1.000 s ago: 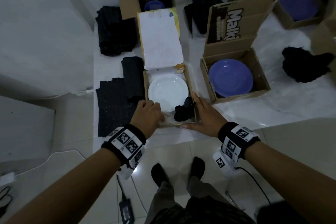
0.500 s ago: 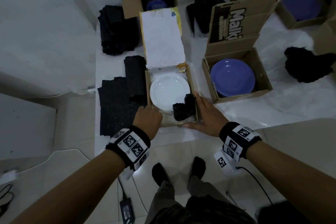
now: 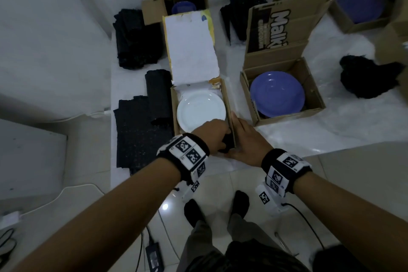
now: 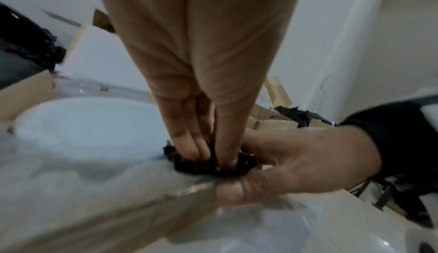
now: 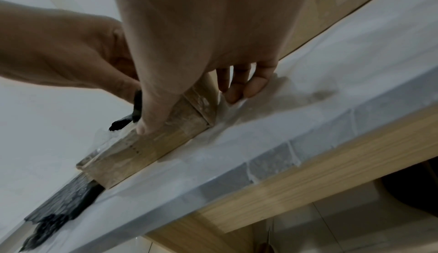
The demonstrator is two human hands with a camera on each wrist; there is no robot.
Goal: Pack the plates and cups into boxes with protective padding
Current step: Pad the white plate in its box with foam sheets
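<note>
White plastic covers the tabletop (image 3: pixel 331 130). At its near edge a cardboard box (image 3: pixel 229 104) holds a white plate (image 3: pixel 199 110). Right hand (image 3: pixel 247 141) clasps the box's near right corner, steadying it; left hand (image 3: pixel 212 137), fingers straight, presses black padding (image 4: pixel 208 165) in beside the plate, likely cushioning.

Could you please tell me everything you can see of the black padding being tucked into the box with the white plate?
The black padding is a small crumpled wad, soft and mesh-like, wedged into the near right corner of the cardboard box, beside the white plate. The left hand pushes its straight fingers down into it, while the right hand braces that corner from outside.
</note>
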